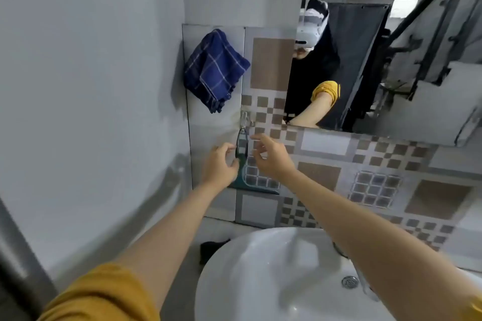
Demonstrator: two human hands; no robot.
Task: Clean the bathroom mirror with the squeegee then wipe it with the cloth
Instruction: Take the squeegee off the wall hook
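Plastic squeegee [242,154] hangs from a wall hook [245,118]; light and rigid, best taken by its handle. Left hand [219,167] touches it half-open; right hand [271,156] open, empty.

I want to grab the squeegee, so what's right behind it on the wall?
The squeegee hangs from a metal hook against patterned wall tile. The left hand covers its lower left part.

Squeegee [241,161] blade: left end hidden behind left hand [219,168].
Mirror [391,60]: cut off at top and right edges.
Sink [260,281]: bottom cut off.
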